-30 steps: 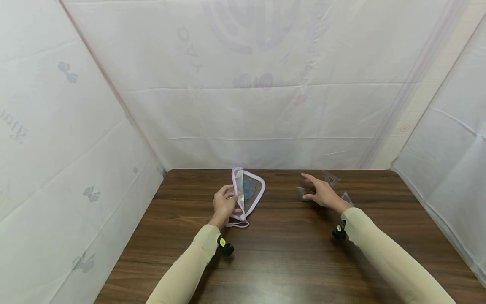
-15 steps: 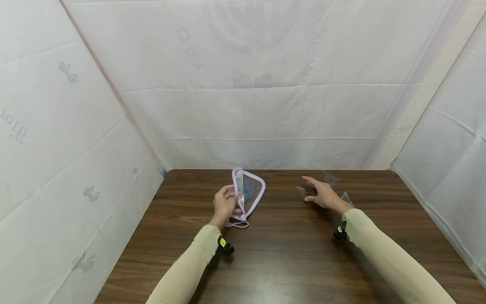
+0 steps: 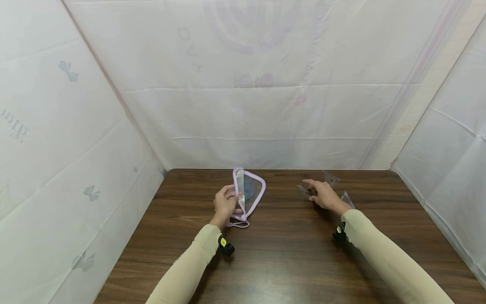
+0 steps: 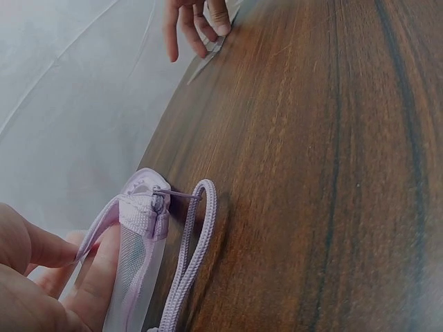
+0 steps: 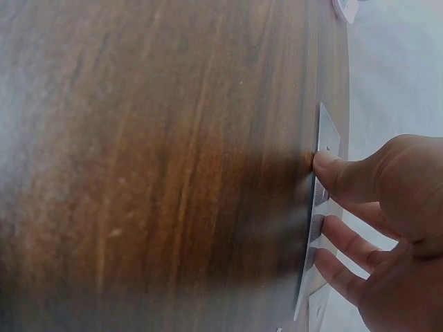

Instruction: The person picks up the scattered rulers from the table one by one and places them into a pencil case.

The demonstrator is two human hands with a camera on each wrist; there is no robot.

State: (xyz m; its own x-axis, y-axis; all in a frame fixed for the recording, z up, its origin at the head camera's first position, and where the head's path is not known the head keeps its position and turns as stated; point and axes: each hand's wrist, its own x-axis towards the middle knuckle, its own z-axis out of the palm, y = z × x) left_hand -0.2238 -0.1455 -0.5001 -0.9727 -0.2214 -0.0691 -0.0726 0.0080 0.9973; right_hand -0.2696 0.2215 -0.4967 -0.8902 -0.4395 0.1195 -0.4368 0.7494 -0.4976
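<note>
My left hand (image 3: pixel 225 203) holds a see-through zip pouch (image 3: pixel 252 200) with lilac piping, pinching one edge between thumb and fingers. A bluish round shape shows through its side. Beside the zip pull (image 4: pixel 158 200), a lilac cord loop (image 4: pixel 201 228) hangs over the tabletop. On the right, a clear set square (image 3: pixel 303 192) lies on the table under my right hand (image 3: pixel 326 197). In the right wrist view, the thumb (image 5: pixel 332 169) meets the set square's near edge while the other fingers touch its face. Part of the set square is hidden by the hand.
Behind my right hand, another clear triangle (image 3: pixel 331 179) lies near the table's back edge. A further one (image 3: pixel 347 199) sits beside the right wrist, partly covered. Pale printed sheets (image 3: pixel 243 114) surround the brown wooden table (image 3: pixel 262 261) at the back and sides.
The right hand's thumb and fingers have drawn closer together on the set square, which has shifted slightly right. The left hand and pouch stay nearly still.
</note>
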